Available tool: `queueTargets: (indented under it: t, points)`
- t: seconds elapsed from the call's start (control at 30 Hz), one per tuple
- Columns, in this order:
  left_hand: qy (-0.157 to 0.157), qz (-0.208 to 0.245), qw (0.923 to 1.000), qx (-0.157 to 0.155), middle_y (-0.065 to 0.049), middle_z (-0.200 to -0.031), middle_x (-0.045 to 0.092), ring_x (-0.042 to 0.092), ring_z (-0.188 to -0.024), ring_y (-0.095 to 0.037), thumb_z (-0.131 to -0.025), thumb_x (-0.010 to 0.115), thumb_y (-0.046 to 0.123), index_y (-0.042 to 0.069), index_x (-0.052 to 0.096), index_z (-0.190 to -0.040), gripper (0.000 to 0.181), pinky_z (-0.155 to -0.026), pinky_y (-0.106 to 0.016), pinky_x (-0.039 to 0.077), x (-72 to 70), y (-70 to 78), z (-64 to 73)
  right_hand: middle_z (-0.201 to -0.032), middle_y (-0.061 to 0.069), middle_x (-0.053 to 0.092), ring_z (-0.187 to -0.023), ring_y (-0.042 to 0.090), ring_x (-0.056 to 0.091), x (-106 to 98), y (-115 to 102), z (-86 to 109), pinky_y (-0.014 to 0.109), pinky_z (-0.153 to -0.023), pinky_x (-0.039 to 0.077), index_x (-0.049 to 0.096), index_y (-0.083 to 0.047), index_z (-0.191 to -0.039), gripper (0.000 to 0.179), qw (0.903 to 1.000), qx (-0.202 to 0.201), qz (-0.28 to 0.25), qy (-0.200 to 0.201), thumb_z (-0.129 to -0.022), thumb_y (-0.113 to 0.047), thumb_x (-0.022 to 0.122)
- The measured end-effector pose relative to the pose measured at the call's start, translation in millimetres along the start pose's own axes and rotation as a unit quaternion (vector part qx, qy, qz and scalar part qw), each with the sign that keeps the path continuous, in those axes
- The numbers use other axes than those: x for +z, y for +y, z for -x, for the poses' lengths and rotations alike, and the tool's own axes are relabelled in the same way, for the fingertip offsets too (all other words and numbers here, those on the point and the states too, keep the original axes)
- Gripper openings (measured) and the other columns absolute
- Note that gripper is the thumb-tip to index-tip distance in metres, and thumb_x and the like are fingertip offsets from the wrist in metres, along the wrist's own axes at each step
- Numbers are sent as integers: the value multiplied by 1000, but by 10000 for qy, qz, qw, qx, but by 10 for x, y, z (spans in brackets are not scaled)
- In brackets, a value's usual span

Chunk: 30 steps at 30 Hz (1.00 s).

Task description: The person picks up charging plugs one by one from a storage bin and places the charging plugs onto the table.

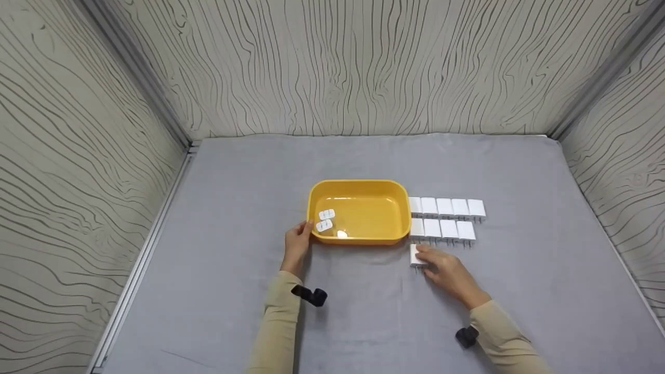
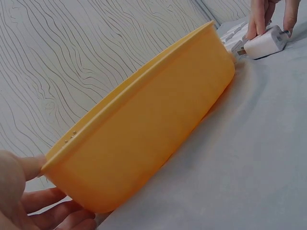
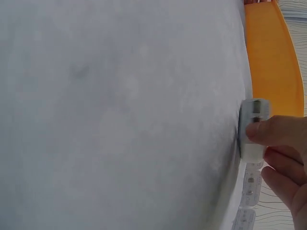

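A yellow plastic basin (image 1: 358, 241) sits on the grey cloth. My left hand (image 1: 297, 246) grips its front left corner; in the left wrist view the thumb lies over the rim and the fingers are against the outer wall. My right hand (image 1: 451, 272) pinches a white plug-in charger (image 1: 416, 255) by the basin's front right corner, its prongs pointing towards me. The right wrist view shows the thumb on the prong end of this charger (image 3: 253, 148). Two more white chargers (image 1: 324, 225) lie in the basin's left end, prongs up.
Two rows of white chargers lie right of the basin, a back row (image 1: 444, 206) and a front row (image 1: 448, 228), prongs towards me. Patterned panels (image 1: 343, 67) wall the cloth-covered table (image 1: 234, 208) at the back and sides.
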<state>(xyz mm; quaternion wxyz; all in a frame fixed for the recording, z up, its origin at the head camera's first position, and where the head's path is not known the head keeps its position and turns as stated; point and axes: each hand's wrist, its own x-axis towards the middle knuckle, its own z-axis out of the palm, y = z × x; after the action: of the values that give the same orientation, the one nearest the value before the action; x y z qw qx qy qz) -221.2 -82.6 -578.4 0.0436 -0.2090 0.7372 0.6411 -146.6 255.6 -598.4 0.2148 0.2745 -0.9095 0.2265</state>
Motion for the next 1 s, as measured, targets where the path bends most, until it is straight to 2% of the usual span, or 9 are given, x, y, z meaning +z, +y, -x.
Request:
queueTargets:
  t: [0.47, 0.6, 0.83, 1.0]
  points:
    - [-45, -54, 9999, -136, -24, -138, 53, 49, -132, -34, -100, 52, 29, -6, 52, -132, 48, -109, -43, 41, -3, 4, 14, -106, 18, 71, -97, 35, 68, -84, -104, -48, 43, -83, 55, 69, 3, -100, 42, 9993, 63, -112, -341, -59, 8, 80]
    - [-65, -20, 9998, -209, -24, -139, 52, 48, -133, -34, -99, 52, 31, -6, 52, -132, 49, -110, -43, 40, -10, 9, 14, -102, 18, 71, -93, 33, 68, -92, -150, -76, 43, -80, 55, 69, 2, -100, 40, 9996, -42, -111, -258, -62, 5, 80]
    - [-77, -4, 9999, -78, -27, -137, 52, 49, -131, -36, -100, 51, 28, -9, 51, -131, 48, -109, -43, 41, -9, 12, 20, -93, 13, 73, -84, 26, 70, -79, -232, -119, 37, -74, 56, 70, 0, -98, 32, 9997, -165, -81, -158, -67, 3, 79]
    - [-33, 45, 9998, -216, -27, -139, 50, 47, -134, -35, -100, 51, 27, -9, 50, -132, 49, -111, -43, 39, -4, 22, 22, -91, 10, 73, -81, 24, 69, -81, -300, -160, 35, -72, 56, 70, -1, -96, 28, 9994, -181, -231, -187, -70, 1, 78]
